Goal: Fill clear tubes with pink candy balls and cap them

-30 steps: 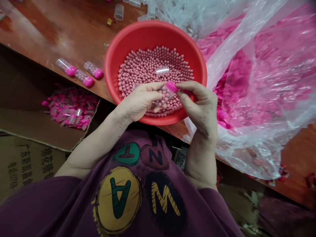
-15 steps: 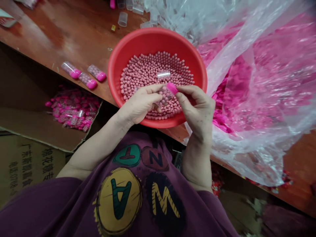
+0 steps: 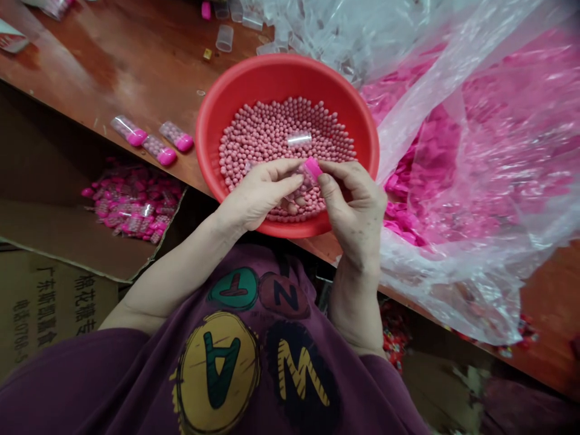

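Over the red bowl (image 3: 217, 103), my left hand (image 3: 265, 190) is closed round a small clear tube (image 3: 302, 181) with pink beads in it. My right hand (image 3: 353, 202) pinches the bright pink cap (image 3: 312, 167) at the tube's upper end between thumb and forefinger. Whether the cap is fully seated I cannot tell. Beneath both hands, round pink beads (image 3: 267, 127) cover the bowl's bottom. Another clear tube (image 3: 299, 139) lies on the beads, just beyond my fingers.
Left of the bowl lie three filled tubes with pink caps (image 3: 167, 156). A cardboard box (image 3: 81, 232) below the table edge holds a heap of capped tubes (image 3: 131, 202). Clear tubes (image 3: 225, 38) lie behind the bowl. To the right spreads a plastic bag of pink pieces (image 3: 493, 151).
My right hand has shifted slightly left and down, with its fingers still at the cap. The held tube and cap have dropped a little and tilted. My left hand has hardly moved.
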